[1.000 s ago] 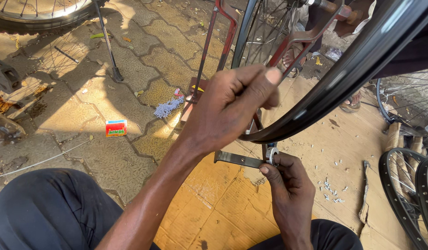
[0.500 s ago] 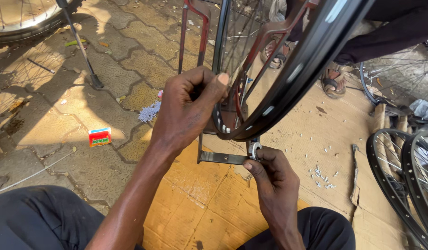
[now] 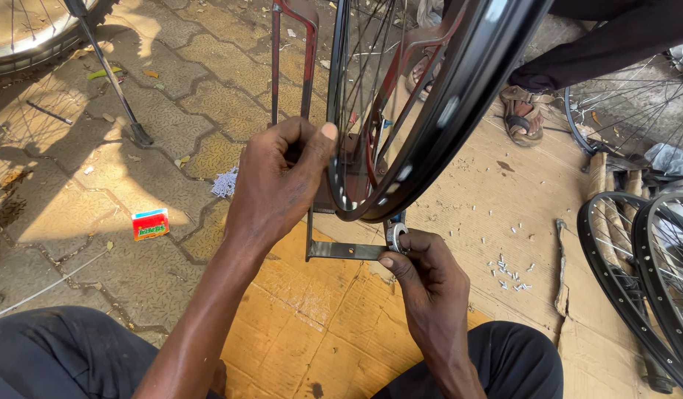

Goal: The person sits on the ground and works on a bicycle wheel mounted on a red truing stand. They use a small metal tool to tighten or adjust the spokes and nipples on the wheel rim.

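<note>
- Left hand point(image 3: 282, 185) closed around the black bicycle rim point(image 3: 430, 140), thumb pressed on its inner edge near the spokes point(image 3: 364, 81), steadying the wheel upright in the red truing stand point(image 3: 304, 74).
- Right hand point(image 3: 423, 273) pinching a small round silver spoke tool point(image 3: 395, 236) between thumb and fingertips, right at the lowest point of the rim, just above the stand's grey base bar point(image 3: 345, 251).
- Wheel held low over a sheet of brown cardboard point(image 3: 319, 325), knees in dark trousers on either side.
- Loose spoke nipples point(image 3: 508, 270) scattered on the cardboard to the right, near a second pair of rims point(image 3: 652, 273) lying flat.
- Small red packet point(image 3: 151, 223) on the paving to the left; another person's sandalled foot point(image 3: 522, 111) beyond the wheel.
- Possible trouble: tool slipping off the nipple, judged likely given the fingertip-only pinch; rounded nipple or dropped tool as a result.
- Possible trouble: rim swinging or twisting in the stand if the left grip loosens, catching a finger between spokes and stand arm.
- Possible trouble: small parts kicked or lost among the scattered pieces, with the knees so close to them.
</note>
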